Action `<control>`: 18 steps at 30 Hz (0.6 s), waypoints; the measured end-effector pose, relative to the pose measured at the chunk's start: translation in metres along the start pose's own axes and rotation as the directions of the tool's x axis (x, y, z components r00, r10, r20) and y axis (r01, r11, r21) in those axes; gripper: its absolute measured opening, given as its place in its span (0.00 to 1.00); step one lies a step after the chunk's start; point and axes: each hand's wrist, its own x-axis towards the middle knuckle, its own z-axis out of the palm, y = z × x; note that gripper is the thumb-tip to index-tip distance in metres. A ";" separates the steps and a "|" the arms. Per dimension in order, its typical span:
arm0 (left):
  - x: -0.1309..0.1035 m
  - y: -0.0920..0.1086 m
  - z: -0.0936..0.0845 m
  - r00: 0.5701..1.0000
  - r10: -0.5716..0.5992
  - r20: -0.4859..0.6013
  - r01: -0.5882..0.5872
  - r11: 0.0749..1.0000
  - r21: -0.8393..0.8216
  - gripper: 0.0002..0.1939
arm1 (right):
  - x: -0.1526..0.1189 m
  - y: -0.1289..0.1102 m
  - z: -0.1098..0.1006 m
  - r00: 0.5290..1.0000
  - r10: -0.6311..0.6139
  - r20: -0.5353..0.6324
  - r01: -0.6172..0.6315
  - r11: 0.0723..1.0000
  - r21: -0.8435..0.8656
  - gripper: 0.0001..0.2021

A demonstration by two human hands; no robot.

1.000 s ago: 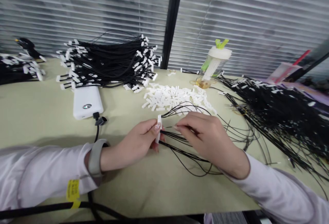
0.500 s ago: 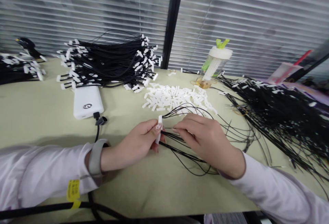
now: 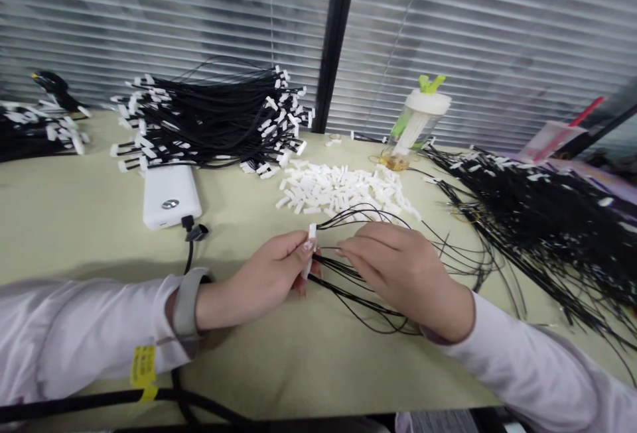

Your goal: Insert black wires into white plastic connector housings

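On the left, a yellow label [image 3: 142,368] is wrapped on a thick black cable [image 3: 74,401], before the left sleeve [image 3: 94,333]; it has small print, which I cannot read. Then a white power bank [image 3: 170,187] lies on the tabletop [image 3: 298,380], with one dark oval mark [image 3: 170,204]; no brand name can be made out. Next, the left hand [image 3: 263,272] holds a white connector [image 3: 312,231], pinched by thumb and fingers. Its long axis runs nearly up and down in the view, the upper end leaning slightly right. Several black wires [image 3: 338,264] leave its right side. A thin wire [image 3: 328,248] lies crosswise to this axis, its end towards the connector; whether they touch, I cannot tell. The right hand [image 3: 405,270] pinches this wire by its fingertips. The two hands are near, but apart.
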 end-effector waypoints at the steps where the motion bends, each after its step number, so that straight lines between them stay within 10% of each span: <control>1: 0.000 0.000 0.000 1.000 -0.001 0.002 0.001 1.000 0.003 0.16 | 0.000 0.000 0.000 1.000 0.001 0.000 -0.001 1.000 0.002 0.09; 18: 0.001 0.001 0.001 1.000 -0.022 0.001 0.022 0.999 -0.042 0.16 | 0.000 0.002 0.001 0.995 -0.095 0.000 0.095 0.995 -0.037 0.09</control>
